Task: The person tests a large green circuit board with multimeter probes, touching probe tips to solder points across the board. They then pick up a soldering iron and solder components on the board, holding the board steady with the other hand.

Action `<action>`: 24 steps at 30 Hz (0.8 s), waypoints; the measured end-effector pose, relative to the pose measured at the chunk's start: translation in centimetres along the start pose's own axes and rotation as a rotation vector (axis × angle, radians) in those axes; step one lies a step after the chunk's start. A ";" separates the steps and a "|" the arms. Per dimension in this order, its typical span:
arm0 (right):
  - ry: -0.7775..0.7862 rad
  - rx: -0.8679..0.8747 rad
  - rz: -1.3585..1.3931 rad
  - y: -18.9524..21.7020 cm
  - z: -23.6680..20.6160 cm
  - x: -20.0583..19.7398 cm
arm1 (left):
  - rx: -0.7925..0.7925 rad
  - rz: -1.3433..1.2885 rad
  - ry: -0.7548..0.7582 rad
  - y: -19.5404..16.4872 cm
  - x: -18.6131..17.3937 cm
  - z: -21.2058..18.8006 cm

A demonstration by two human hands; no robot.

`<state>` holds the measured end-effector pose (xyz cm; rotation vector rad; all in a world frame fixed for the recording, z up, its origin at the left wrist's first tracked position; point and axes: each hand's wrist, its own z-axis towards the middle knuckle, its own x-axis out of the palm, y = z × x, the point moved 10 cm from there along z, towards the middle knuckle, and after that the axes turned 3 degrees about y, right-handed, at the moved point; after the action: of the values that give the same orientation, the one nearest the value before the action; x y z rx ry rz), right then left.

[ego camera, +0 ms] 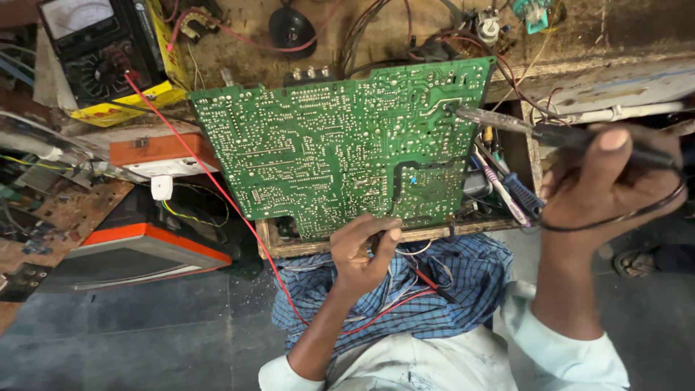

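1. Nearest the lens, at 6 o'clock: pale sleeves [565, 347] and a blue checked cloth [441, 289] across the lap, with thin red and white wires trailing over it.
2. Left hand [365, 250] just above the cloth, fingers curled narrow, pinching the bottom edge of the board [340, 148]; thumb lying along that edge.
3. Board green, solder side up, tilted, filling the centre; lower edge resting on a wooden frame [289, 246], upper edge toward 12 o'clock.
4. Right hand [601, 185] at 3 o'clock, fist wrapped around the dark handle of a soldering iron [521, 124]; black cord looped under the wrist.
5. Iron's metal shaft pointing toward 9 o'clock, tip touching the board near its upper right corner.
6. Screwdrivers [507, 188] with blue and striped handles lying between board and right hand, inside the frame.
7. Multimeter [94, 43] at 11 o'clock on a yellow box; red lead [210, 181] running from it diagonally down past the board's left edge to the lap.
8. Orange box [163, 152] at 9 o'clock, and an orange-rimmed casing [137, 250] below it at 8 o'clock.
9. Sandalled foot [637, 262] at 4 o'clock, on the grey floor, well apart from both hands.
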<state>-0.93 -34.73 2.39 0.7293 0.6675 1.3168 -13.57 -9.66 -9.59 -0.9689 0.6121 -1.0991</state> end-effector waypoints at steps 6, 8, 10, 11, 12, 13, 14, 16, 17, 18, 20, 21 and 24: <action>-0.053 -0.021 -0.083 -0.1 -2.8 -0.4 | -0.026 -0.042 0.014 0.4 0.1 -0.2; -0.052 -0.002 -0.066 -0.9 -3.5 -0.6 | -0.012 -0.042 0.011 0.3 0.0 -0.2; -0.048 -0.028 -0.048 -1.3 -3.9 -0.7 | -0.012 -0.044 0.007 0.4 0.0 -0.2; -0.039 -0.048 -0.046 -1.4 -4.1 -0.8 | -0.020 -0.047 0.006 0.5 -0.1 -0.2; -0.016 -0.083 -0.056 -1.3 -4.2 -0.7 | -0.028 -0.050 0.005 0.6 -0.1 -0.2; -0.010 -0.092 -0.048 -1.4 -4.3 -0.7 | -0.027 -0.031 0.002 0.5 -0.1 -0.2; -0.005 -0.101 -0.041 -1.5 -4.5 -0.7 | -0.024 -0.012 0.000 0.5 -0.2 -0.2; -0.023 -0.080 0.011 -1.9 -4.6 -0.6 | -0.019 0.010 -0.008 0.3 -0.3 -0.1; -0.027 -0.075 0.038 -1.9 -4.7 -0.4 | -0.017 0.012 -0.012 0.2 -0.4 -0.1; -0.024 -0.080 0.065 -1.8 -4.8 -0.2 | -0.013 0.013 -0.014 0.0 -0.5 0.0; -0.031 -0.097 0.062 -1.3 -4.8 -0.1 | -0.037 0.037 -0.012 0.0 -0.6 0.0; -0.039 -0.106 0.030 -1.0 -4.8 -0.2 | -0.049 0.045 -0.007 0.0 -0.7 0.0; -0.138 -0.054 0.058 -1.7 -4.1 -2.2 | -0.040 0.069 -0.015 -0.3 -0.9 0.0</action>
<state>-3.45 -36.73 -1.38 0.7930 0.5012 1.3194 -14.01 -8.83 -9.40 -0.9823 0.6528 -1.0209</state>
